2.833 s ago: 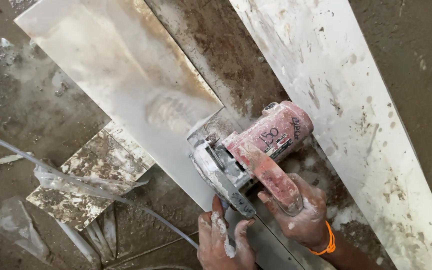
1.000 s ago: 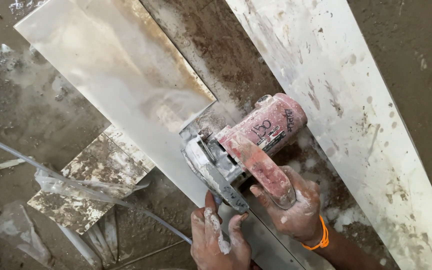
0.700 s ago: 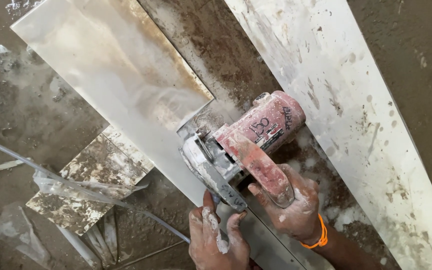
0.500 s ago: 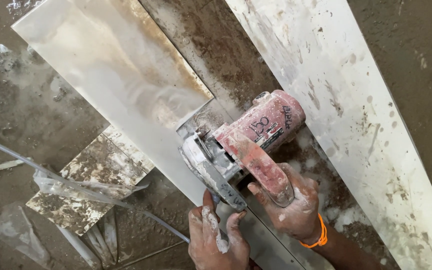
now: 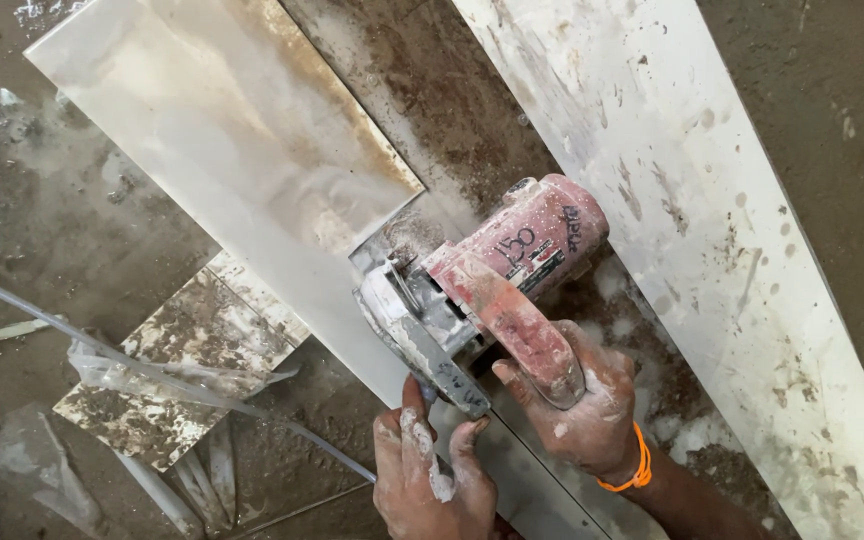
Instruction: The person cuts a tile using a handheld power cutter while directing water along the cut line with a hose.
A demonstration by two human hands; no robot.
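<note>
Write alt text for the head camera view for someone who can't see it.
A dusty right hand grips the red handle of a handheld tile cutter on a long pale tile, while the left hand steadies its metal base. A second white slab lies alongside on the dirty floor.

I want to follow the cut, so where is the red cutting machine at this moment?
In the head view the red cutting machine sits just right of centre, on the near end of the long pale tile. The right hand grips its handle, and the left hand is below it.
</note>
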